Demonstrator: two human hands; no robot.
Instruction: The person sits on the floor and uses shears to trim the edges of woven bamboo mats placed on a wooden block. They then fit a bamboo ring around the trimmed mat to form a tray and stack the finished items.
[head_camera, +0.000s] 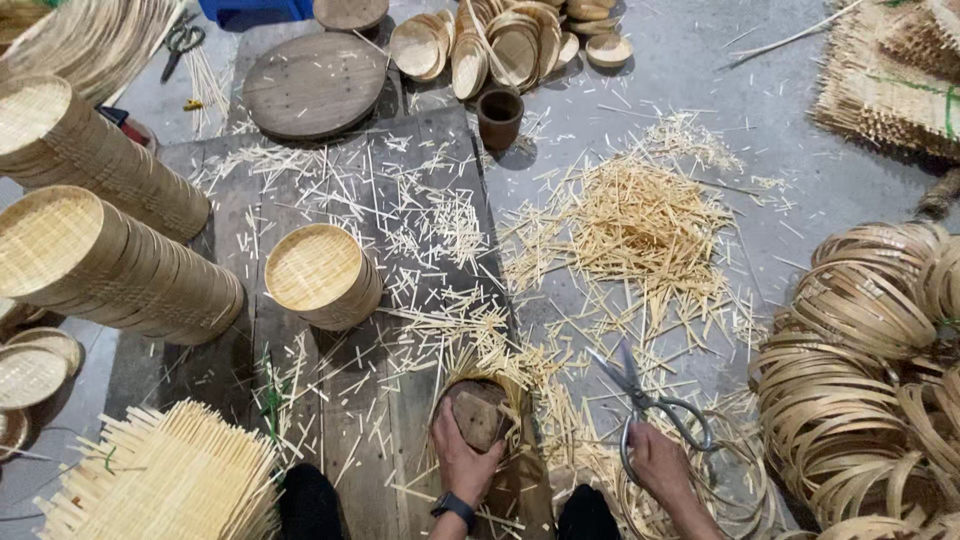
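Observation:
My left hand (462, 458) presses a small wooden block (478, 417) down onto a round woven bamboo piece (480, 392) whose loose strip ends stick out around it, on a dark wooden board (400, 250). A black watch sits on that wrist. My right hand (662, 462) grips the handles of large metal scissors (648, 404), blades apart and pointing up-left, over scattered bamboo offcuts. The scissors are to the right of the woven piece, not touching it.
A short stack of finished woven trays (322, 276) stands on the board. Long tray stacks (100, 255) lie left, bamboo hoops (860, 370) pile right. An offcut heap (640, 220), a dark cup (499, 115), a round wooden disc (314, 84) and square woven mats (165, 478) surround me.

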